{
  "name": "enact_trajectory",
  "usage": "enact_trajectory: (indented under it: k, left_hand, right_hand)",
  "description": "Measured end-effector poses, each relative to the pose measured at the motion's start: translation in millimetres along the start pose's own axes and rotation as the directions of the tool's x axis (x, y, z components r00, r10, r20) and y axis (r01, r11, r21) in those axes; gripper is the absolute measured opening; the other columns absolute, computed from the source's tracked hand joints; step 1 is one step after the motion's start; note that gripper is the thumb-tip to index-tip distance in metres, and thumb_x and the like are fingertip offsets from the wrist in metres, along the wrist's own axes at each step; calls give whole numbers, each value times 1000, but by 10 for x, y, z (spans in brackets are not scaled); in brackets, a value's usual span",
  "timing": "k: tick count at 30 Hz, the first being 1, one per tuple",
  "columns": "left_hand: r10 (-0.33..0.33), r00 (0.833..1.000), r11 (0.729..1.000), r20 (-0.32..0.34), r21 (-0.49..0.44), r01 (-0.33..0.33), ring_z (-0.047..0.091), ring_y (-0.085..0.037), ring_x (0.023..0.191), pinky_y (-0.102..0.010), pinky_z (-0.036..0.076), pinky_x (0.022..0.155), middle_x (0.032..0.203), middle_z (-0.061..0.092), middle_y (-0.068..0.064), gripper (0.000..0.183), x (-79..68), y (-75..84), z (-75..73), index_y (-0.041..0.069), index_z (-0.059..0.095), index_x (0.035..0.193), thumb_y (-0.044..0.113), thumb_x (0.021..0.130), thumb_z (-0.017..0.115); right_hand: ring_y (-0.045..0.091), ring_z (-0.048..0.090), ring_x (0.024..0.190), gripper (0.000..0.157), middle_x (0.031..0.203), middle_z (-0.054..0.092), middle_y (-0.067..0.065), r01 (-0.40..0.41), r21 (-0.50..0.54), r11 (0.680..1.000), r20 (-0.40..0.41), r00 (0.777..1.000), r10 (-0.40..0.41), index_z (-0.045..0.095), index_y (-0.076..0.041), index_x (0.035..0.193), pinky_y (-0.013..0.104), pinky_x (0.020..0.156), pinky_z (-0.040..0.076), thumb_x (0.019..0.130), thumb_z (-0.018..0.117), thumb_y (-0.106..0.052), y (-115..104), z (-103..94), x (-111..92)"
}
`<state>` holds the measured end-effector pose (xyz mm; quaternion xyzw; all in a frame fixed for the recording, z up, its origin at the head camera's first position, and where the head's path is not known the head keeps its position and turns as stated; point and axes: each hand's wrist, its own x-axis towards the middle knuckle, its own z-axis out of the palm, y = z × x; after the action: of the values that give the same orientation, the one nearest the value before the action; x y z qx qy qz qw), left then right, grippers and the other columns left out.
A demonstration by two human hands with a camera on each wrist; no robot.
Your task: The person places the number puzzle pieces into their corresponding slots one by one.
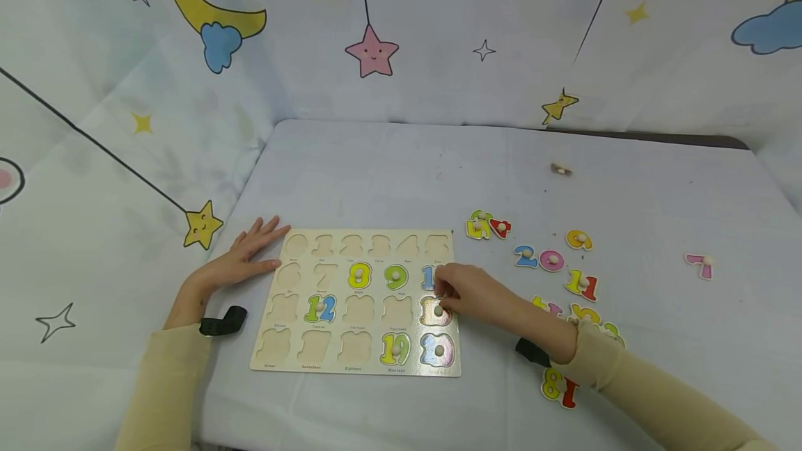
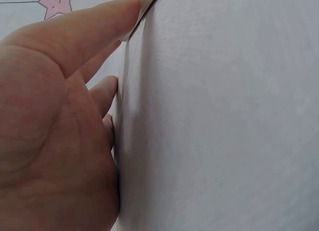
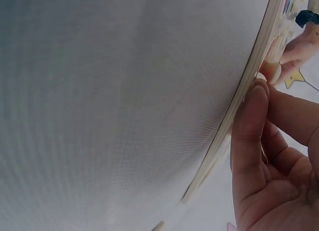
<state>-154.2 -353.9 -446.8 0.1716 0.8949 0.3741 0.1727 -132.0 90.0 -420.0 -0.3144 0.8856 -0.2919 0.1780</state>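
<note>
A wooden number puzzle board (image 1: 376,234) lies on the table. My left hand (image 1: 241,259) rests at its upper left edge, fingers spread and thumb touching the side; in the left wrist view the thumb (image 2: 94,34) meets the board edge. At the right edge, my right hand (image 1: 473,291) pinches with thumb and fingertips at a blue number piece (image 1: 428,277) in the second row, its right part hidden. Just below sits another knobbed piece (image 1: 432,312), blurred by glare. Pieces 8 (image 1: 360,275), 9 (image 1: 396,277), 12 (image 1: 320,309) and 19 (image 1: 395,349) fill their slots.
Right of the board lie loose pieces: a red 4 (image 1: 500,228), a blue 2 (image 1: 525,257), a pink 0 (image 1: 552,261), an 11 (image 1: 581,285), an 18 (image 1: 560,388). A purple 7 (image 1: 700,265) lies far right. An overturned piece (image 1: 561,170) lies farther back.
</note>
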Motion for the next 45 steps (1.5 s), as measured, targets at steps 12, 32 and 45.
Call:
enact_trajectory:
  k: [12, 32, 45]
  left_hand:
    - [5, 1000, 1000, 7, 8, -5, -18, -31, 137, -56, -13, 103, 155, -1, -12, 68, -13, 7, 3, 13, 26, 149, 22, 92, 61]
    - [8, 1000, 1000, -2, -10, -8, -17, -33, 137, -57, -13, 103, 155, 1, -14, 69, -22, 40, 4, 12, 26, 149, 21, 91, 62]
    - [11, 1000, 1000, -17, -1, -11, -17, -37, 136, -58, -13, 102, 153, 1, -21, 67, -50, 182, 23, 3, 25, 147, 13, 91, 61]
  right_hand:
    - [7, 45, 62, 17, 65, 47, -11, 36, -38, 999, -3, 999, -36, 58, -18, 75, 24, 54, 41, 82, 73, -11, 40, 11, -20]
    - [29, 55, 92, 31, 107, 56, 17, -197, -159, 967, -205, 965, 163, 59, -1, 118, 44, 78, 48, 88, 64, -9, 741, -819, 95]
    - [31, 49, 96, 40, 106, 54, 14, -12, -356, 934, -123, 992, -34, 65, -8, 117, 45, 79, 45, 79, 76, -11, 785, -717, 341]
